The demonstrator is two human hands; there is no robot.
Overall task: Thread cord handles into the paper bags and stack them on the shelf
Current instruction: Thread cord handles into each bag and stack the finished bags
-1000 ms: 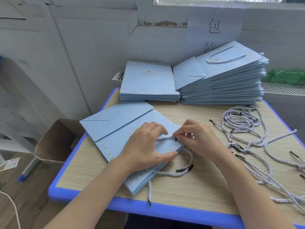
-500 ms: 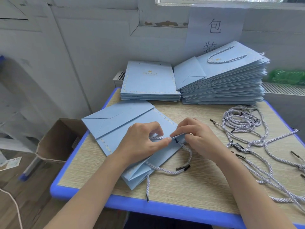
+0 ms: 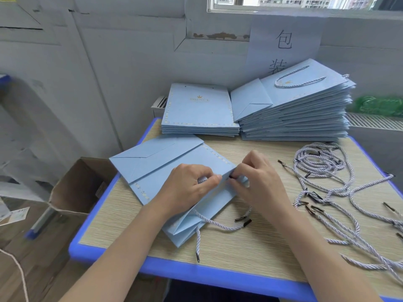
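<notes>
1. On the bench [image 3: 250, 243], near its left front, a flat blue paper bag [image 3: 174, 162] lies at a slant, its open edge under both hands.
2. From the head view, the left hand [image 3: 185, 186] rests on the bag with fingers curled, pinching a twisted cord [image 3: 218, 223] at the bag's top edge.
3. The right hand [image 3: 259, 184] meets it there, thumb and forefinger pinched round the cord's dark tip just at the paper's edge.
4. Against half a second ago, the hands have drawn closer so that the fingertips nearly touch, and the bag's near edge is lifted a little more.
5. The cord's loose part trails out of the bag mouth toward the front of the bench, much as before.
6. Behind, two stacks stand side by side: a low stack of bags [image 3: 198, 110] and a taller stack with handles [image 3: 294, 105].
7. To the right lies a loose heap of cords [image 3: 322, 171]; a cardboard box [image 3: 74, 190] sits left of the bench.
</notes>
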